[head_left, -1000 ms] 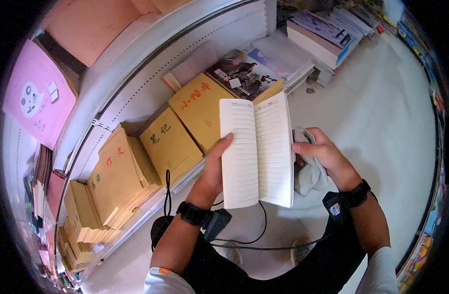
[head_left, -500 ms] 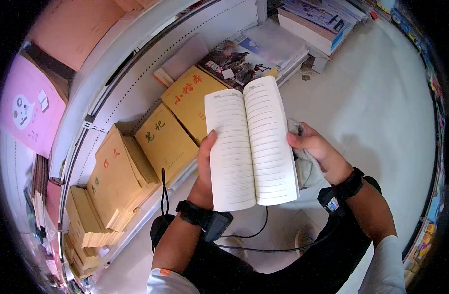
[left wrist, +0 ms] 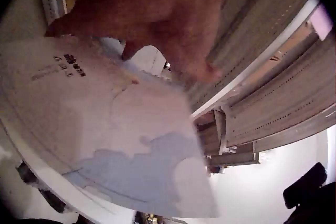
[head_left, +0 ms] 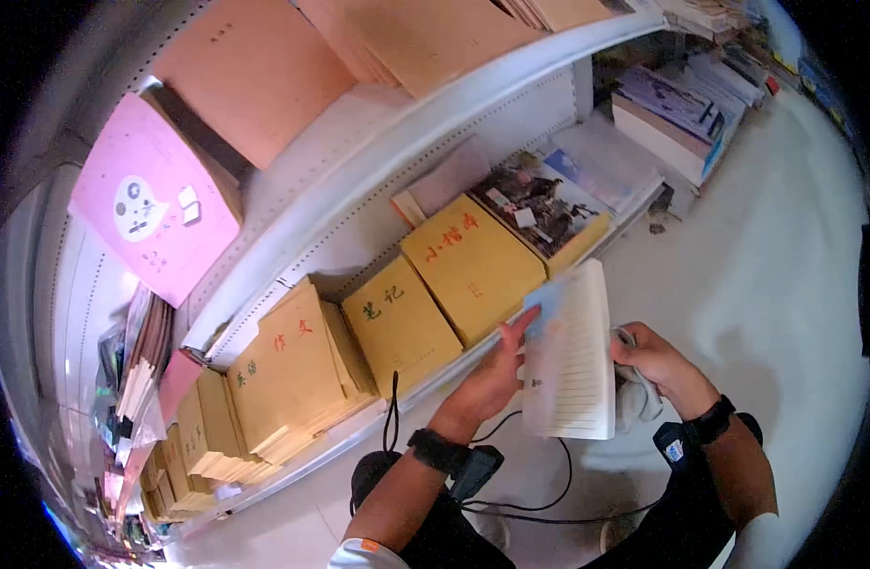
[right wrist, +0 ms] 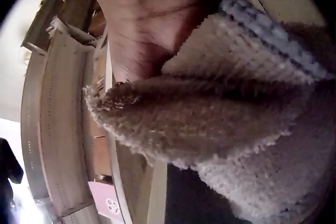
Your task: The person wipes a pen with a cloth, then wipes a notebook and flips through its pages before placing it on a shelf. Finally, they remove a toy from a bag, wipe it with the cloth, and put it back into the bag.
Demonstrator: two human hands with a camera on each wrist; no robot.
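The lined notebook [head_left: 585,360], partly open, is held up before the lower shelf [head_left: 302,460]. The right hand [head_left: 658,360] grips its edge, thumb on the page, together with a cloth [head_left: 636,406] (grayish, with a fuzzy weave); the left hand [head_left: 487,379], clenching nothing, has loosely spread fingers at the cover. Beyond lie tan exercise books [head_left: 293,370], then a thick book stack [head_left: 658,137] farthest off.
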